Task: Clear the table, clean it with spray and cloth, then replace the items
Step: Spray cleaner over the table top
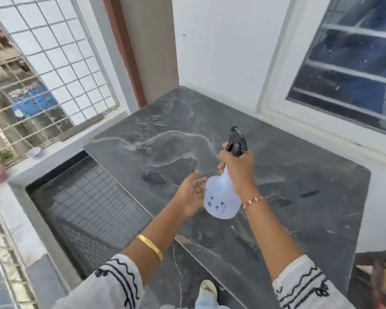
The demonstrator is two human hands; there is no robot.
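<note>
right hand (236, 166) grips spray bottle (221, 197) neck, trigger hidden | left hand (191, 192) flat against bottle | tabletop (299, 175) near-left edge below

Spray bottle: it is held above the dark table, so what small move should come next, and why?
Probably squeeze the trigger. The right hand grips the bottle by its neck, nozzle over the table, which shows no items on it. The left hand lies open against the bottle's side.

Dark marble surface (299, 175) bare ahead of me, open reach to every edge. Walls box the far and right sides, window frame (276, 103) overhanging the right edge. Only things above it: spray bottle (221, 197) and my two hands, mid-surface.
</note>
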